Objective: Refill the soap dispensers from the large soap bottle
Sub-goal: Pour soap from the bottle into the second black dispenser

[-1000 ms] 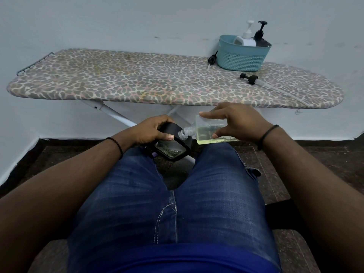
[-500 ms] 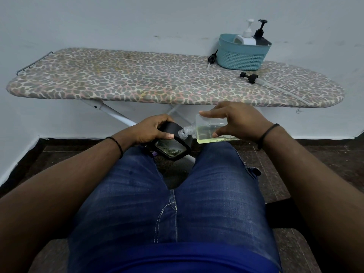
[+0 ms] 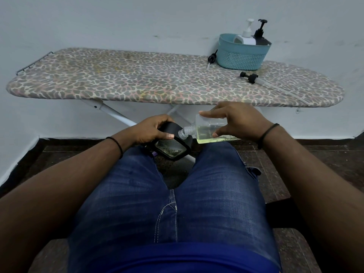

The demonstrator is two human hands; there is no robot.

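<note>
Right hand grips the clear soap bottle tipped sideways, neck at the mouth of the black dispenser, prob. so soap runs straight in. Left hand clasps that dispenser w/ curled fingers, tilted to meet the neck, over the lap.

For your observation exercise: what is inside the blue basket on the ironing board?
Two pump bottles stand inside the blue basket: a white one and a black one. Only their tops and pumps show; the basket wall hides their lower parts and anything else at the bottom.
</note>
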